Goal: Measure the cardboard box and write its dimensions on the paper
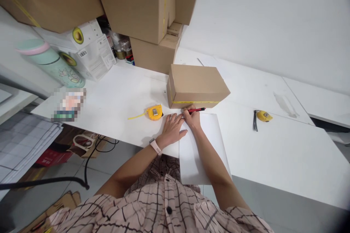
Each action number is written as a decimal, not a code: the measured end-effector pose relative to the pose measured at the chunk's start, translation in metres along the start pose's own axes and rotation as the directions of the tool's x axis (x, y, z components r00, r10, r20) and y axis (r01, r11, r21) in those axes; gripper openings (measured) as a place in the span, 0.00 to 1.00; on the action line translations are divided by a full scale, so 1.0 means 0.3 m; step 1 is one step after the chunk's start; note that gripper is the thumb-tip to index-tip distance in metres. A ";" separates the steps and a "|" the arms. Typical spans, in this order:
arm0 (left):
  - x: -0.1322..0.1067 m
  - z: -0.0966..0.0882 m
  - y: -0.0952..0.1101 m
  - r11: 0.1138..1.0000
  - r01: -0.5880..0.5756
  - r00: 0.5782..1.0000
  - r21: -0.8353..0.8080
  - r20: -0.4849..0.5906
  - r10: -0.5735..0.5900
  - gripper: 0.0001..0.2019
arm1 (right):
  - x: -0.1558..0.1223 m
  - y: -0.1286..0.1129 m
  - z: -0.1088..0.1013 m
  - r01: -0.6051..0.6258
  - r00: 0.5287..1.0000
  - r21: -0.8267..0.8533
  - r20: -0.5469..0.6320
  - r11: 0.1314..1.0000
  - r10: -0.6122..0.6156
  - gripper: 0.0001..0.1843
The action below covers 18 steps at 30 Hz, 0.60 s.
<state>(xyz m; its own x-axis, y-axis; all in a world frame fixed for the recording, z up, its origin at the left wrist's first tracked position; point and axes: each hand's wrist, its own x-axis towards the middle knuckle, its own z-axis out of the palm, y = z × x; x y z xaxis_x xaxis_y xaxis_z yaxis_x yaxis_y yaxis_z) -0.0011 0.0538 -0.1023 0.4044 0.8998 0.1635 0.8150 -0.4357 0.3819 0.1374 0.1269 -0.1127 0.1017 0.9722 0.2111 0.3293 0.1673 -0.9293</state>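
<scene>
Right hand [193, 118] pinches a red-and-black pen [201, 109] near the upper edge of a white sheet [191, 164], centre to lower centre of frame. Left hand [171, 131] lies flat, open, thumb over the sheet. Judged step: writing or marking. Next stroke likely calls for paper held steady.

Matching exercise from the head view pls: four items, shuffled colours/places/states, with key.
Items:
1. pen
2. bottle
3. paper sheet
4. black-strapped tape measure

Descriptions:
A. overhanging the table's front edge
B. yellow, lying right of the paper sheet
C. in the right hand's grip
D. mint green

Pairs: 1-C, 2-D, 3-A, 4-B
</scene>
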 end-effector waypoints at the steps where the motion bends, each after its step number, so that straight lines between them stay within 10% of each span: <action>1: 0.000 -0.001 0.000 1.000 0.001 1.000 0.000 0.001 -0.001 0.22 | -0.001 -0.002 -0.001 0.007 1.000 0.003 -0.010 1.000 -0.007 0.13; 18: 0.001 -0.003 0.002 1.000 0.002 1.000 0.008 0.006 -0.002 0.22 | 0.005 0.035 -0.001 0.038 0.999 -0.044 -0.024 0.998 -0.039 0.11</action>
<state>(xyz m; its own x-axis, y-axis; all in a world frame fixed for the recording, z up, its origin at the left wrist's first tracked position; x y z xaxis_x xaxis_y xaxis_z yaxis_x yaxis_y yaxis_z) -0.0008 0.0537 -0.1012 0.4053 0.9006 0.1568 0.8192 -0.4339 0.3751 0.1413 0.1303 -0.1222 0.1116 0.9606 0.2544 0.3735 0.1967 -0.9065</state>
